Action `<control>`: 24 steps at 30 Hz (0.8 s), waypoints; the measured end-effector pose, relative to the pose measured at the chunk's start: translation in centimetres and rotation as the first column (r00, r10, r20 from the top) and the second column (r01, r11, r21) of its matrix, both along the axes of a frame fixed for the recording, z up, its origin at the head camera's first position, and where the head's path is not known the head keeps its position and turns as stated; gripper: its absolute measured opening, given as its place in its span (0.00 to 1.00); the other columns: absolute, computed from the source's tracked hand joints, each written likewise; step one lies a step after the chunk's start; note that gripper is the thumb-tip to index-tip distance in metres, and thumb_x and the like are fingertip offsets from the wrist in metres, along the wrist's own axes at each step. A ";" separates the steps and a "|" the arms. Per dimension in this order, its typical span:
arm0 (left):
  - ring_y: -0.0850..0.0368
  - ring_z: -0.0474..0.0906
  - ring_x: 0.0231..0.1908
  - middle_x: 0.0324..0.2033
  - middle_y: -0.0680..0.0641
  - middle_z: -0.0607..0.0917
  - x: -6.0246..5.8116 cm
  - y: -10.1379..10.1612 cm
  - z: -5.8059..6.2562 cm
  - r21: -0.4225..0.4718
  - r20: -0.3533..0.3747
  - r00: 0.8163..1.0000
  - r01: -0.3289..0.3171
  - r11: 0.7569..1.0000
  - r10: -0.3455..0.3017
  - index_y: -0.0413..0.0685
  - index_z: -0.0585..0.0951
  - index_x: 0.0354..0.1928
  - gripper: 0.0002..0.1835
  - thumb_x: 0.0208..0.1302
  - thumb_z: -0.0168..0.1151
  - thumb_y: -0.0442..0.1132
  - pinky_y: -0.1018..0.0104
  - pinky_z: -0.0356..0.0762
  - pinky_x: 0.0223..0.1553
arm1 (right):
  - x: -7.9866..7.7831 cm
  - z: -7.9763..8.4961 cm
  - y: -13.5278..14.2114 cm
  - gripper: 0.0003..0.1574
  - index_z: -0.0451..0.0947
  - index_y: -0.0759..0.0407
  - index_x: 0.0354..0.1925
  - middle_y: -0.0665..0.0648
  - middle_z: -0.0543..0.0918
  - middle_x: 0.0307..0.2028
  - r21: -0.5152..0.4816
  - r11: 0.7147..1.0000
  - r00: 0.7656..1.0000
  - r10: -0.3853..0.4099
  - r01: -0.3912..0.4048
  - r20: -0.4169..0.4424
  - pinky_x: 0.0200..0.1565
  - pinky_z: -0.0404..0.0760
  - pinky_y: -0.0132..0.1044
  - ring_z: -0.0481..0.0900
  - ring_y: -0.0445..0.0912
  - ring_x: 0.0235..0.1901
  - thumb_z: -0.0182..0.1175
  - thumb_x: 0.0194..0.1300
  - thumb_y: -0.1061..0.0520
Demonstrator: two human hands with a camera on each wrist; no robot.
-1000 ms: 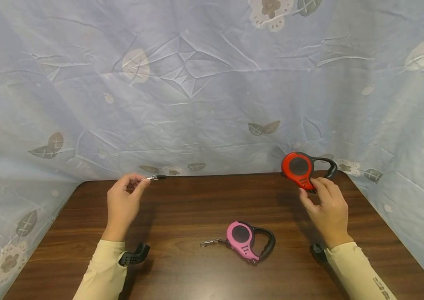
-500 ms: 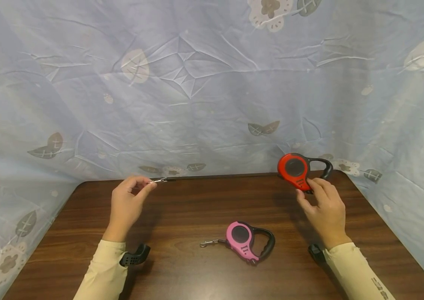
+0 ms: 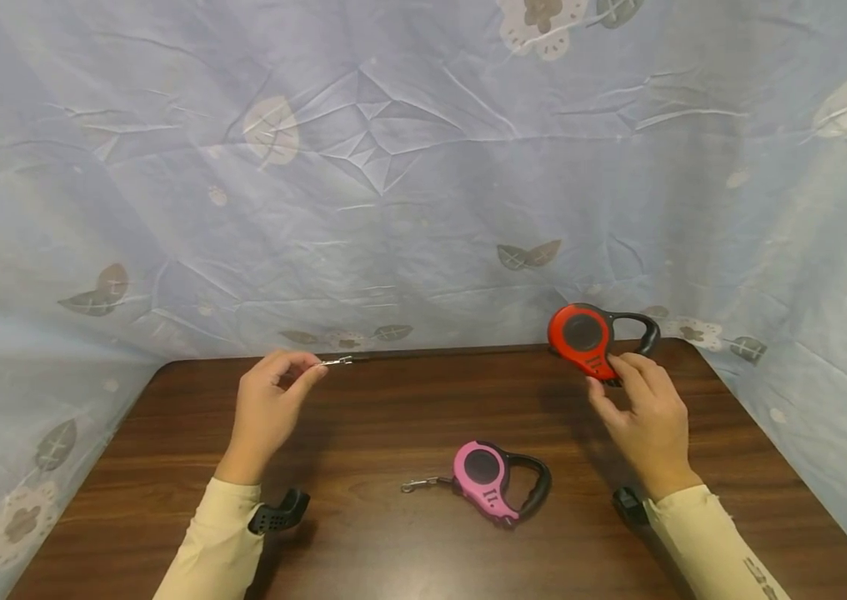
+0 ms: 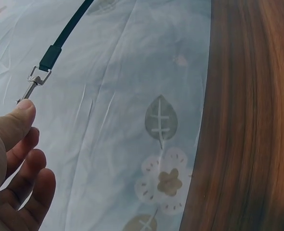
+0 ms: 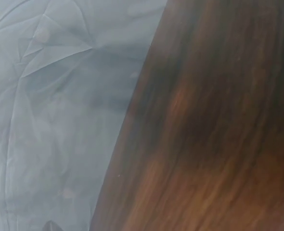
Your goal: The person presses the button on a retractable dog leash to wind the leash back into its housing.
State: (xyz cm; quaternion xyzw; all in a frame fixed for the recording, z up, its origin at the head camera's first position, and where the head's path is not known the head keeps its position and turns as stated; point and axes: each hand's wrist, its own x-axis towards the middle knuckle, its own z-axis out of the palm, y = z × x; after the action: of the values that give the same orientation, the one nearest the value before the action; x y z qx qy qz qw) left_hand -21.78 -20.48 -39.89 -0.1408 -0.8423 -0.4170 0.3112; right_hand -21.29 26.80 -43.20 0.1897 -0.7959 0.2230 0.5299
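Observation:
My right hand (image 3: 644, 417) grips the lower end of a red retractable dog leash (image 3: 581, 333), held up near the table's far edge with its black loop handle pointing right. In the head view, a thin dark strap (image 3: 453, 353) runs left from it towards my left hand (image 3: 269, 400). Thumb and forefinger of that hand pinch the silver snap hook (image 4: 34, 84) on the strap's end; its other fingers are loosely curled. Between my forearms, a pink retractable leash (image 3: 482, 483) lies on the table, its metal clip (image 3: 418, 485) pointing left. The right wrist view barely catches a fingertip.
The brown wood-grain table (image 3: 363, 550) has rounded far corners. Right behind it hangs a pale blue-grey curtain (image 3: 408, 208) printed with leaves and flowers, which also runs along both sides. A black band (image 3: 278, 512) sits at my left wrist.
My left hand has moved right with the snap hook, towards the red leash. The red leash has shifted slightly left in my right hand. The pink leash has stayed put.

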 end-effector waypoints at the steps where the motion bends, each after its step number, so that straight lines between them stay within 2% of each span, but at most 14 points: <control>1: 0.61 0.79 0.33 0.30 0.52 0.84 0.0 0.2 0.0 0.001 0.003 1.000 0.011 1.000 -0.011 0.47 0.88 0.36 0.04 0.62 0.75 0.36 0.77 0.75 0.35 | 0.0 0.1 -0.1 0.26 0.84 0.71 0.46 0.67 0.85 0.42 0.002 1.000 1.000 0.001 -0.001 0.002 0.42 0.74 0.49 0.81 0.62 0.38 0.61 0.66 0.48; 8: 0.61 0.78 0.31 0.30 0.53 0.82 0.0 1.6 0.3 -0.013 0.008 0.999 0.052 0.999 -0.052 0.48 0.87 0.35 0.05 0.61 0.76 0.35 0.78 0.74 0.34 | 0.0 0.4 -0.8 0.27 0.84 0.70 0.46 0.66 0.85 0.44 0.023 1.000 1.000 0.021 -0.021 0.014 0.44 0.76 0.48 0.82 0.62 0.41 0.60 0.68 0.46; 15: 0.61 0.77 0.31 0.30 0.53 0.82 -0.9 2.6 0.6 -0.033 0.009 0.997 0.083 0.996 -0.083 0.48 0.86 0.36 0.05 0.62 0.75 0.36 0.75 0.74 0.33 | -0.6 0.9 -1.8 0.26 0.85 0.70 0.47 0.65 0.85 0.42 0.057 0.997 0.998 0.060 -0.061 0.020 0.39 0.78 0.49 0.81 0.58 0.36 0.60 0.68 0.47; 24: 0.60 0.75 0.29 0.29 0.53 0.82 -1.7 4.2 0.8 -0.058 0.032 0.994 0.105 0.993 -0.103 0.49 0.85 0.35 0.05 0.62 0.75 0.36 0.67 0.74 0.32 | -1.3 1.2 -3.4 0.24 0.85 0.67 0.49 0.64 0.85 0.43 0.080 0.991 0.993 0.106 -0.110 0.054 0.37 0.81 0.52 0.81 0.58 0.37 0.62 0.67 0.49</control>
State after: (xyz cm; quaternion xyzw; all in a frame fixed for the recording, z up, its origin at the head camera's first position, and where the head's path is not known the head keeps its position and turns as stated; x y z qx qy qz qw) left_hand -23.48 -16.32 -39.05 -0.1876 -0.8502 -0.4094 0.2727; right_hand -22.56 23.44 -41.95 0.2485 -0.8060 0.2230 0.4888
